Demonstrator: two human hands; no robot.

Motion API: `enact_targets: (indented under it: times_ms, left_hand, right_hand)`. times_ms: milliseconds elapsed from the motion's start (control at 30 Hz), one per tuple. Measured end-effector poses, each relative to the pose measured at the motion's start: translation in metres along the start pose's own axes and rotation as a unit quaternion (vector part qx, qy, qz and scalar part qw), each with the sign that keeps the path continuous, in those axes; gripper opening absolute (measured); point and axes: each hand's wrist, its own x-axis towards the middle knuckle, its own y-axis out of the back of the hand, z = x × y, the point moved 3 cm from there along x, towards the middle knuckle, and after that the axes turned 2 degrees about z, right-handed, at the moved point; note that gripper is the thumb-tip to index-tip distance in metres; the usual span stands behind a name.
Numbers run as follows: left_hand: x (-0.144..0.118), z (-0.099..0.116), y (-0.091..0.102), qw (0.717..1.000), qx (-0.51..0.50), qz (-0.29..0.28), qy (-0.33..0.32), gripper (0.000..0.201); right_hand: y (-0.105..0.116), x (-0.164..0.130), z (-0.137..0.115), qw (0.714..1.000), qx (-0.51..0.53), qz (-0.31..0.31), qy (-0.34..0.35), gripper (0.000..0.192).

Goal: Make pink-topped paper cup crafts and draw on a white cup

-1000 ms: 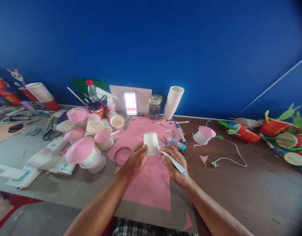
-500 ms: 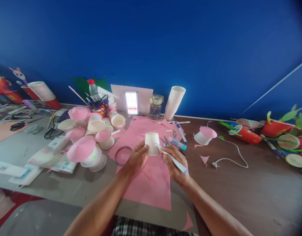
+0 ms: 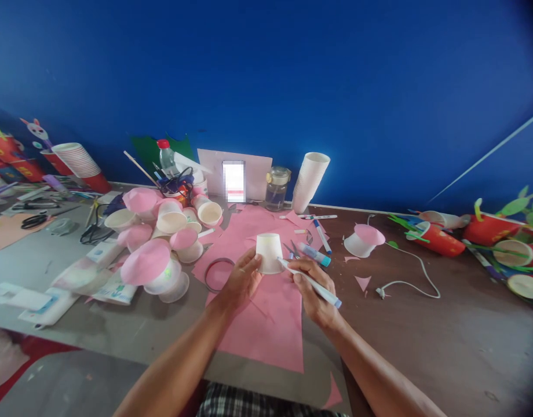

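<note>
Hands met over a sheet of pink paper spread on the craft table. The left hand closed its fingers around the side of an upturned white paper cup, which stood mouth-down just above the paper at the centre of the table. The right hand gripped a white marker with a blue end, its tip laid against the cup's lower right edge.

Small scissors and a glue stick lay on the paper just beyond the right hand, with a dark ring to the left of the cup. A heap of white cups topped with pink paper cones crowded the table's left side, while one more cone-capped cup sat apart to the right, near a white cable. Against the blue wall stood a tall stack of white cups, a glass jar and a red-capped bottle. Red cups with green paper leaves lined the far right edge.
</note>
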Motion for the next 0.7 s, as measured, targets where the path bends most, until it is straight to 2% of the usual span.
enact_targets:
  times_ms: [267,700]
  left_hand:
    - [-0.0003,-0.0023,0.0016,0.999,0.016,-0.028,-0.012,0.038]
    - [-0.0005,-0.0034,0.0018,1.0,0.014,-0.014,-0.007,0.041]
  right_hand:
    - [-0.0027,0.0003,0.0017,1.0,0.02,0.019,0.012,0.016]
    - [-0.0049,0.0006,0.0059,1.0,0.024,0.018,0.004,0.016]
